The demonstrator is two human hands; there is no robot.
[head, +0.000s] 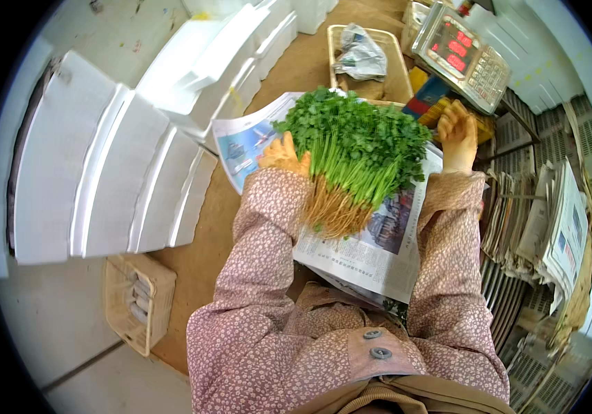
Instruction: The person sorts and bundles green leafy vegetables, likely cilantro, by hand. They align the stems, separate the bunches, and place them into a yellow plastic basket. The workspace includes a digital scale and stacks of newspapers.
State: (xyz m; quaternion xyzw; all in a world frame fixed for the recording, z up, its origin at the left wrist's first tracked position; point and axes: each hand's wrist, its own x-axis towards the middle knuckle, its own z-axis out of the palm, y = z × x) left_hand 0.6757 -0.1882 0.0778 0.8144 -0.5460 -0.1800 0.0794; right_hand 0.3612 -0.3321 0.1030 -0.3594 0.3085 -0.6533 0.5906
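Observation:
A broad bunch of cilantro-like leafy greens [355, 129] lies on spread newspaper sheets [358, 264]. Its leaves face away from me and its brown roots point towards me. My left hand [283, 155] is at the left side of the stems, fingers spread, thumb against the bunch. To the right of the leaves, my right hand [457, 135] is raised with loosely bent fingers and nothing visible in it. It is close to a yellow plastic basket [484, 130] below the digital scale [459, 59]. Patterned sleeves cover both forearms.
White foam boxes [104, 165] stand in a row on the left. A cream plastic tray [402, 57] holds a crumpled plastic bag [362, 54] beyond the greens. Stacked newspapers [534, 222] are on the right. A cream basket [158, 305] with rolled items stands lower left.

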